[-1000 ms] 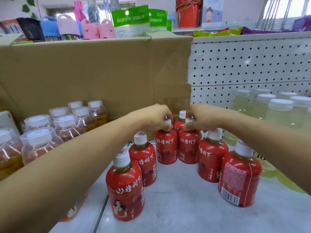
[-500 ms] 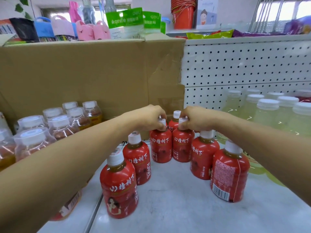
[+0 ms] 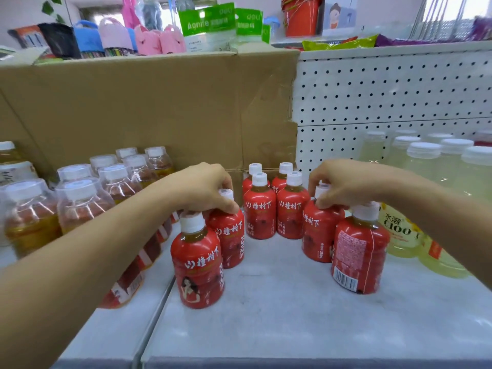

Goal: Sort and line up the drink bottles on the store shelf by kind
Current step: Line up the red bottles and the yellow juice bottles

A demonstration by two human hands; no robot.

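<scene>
Red bottles [image 3: 259, 213] stand on the shelf [image 3: 279, 310]. Our left grip [image 3: 205, 189] pinches the left bottle [image 3: 230, 235] by its cap; our right grip [image 3: 343, 182] pinches the right bottle [image 3: 316, 235]; four stand between.

The left hand [image 3: 206, 189] and right hand [image 3: 339, 182] moved (apart) to nearer bottles [image 3: 230, 235].

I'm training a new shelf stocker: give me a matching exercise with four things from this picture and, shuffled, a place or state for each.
Things
1. left hand
2. right hand
3. pale yellow drink bottles with white caps
4. shrink-wrapped amber drink bottles

Places or states
A. right, before the white pegboard
B. grips a red-labelled plastic bottle in the right row
C. left, before the brown cardboard box
D. grips a red-labelled plastic bottle in the left row

Pairs: 1-D, 2-B, 3-A, 4-C
</scene>
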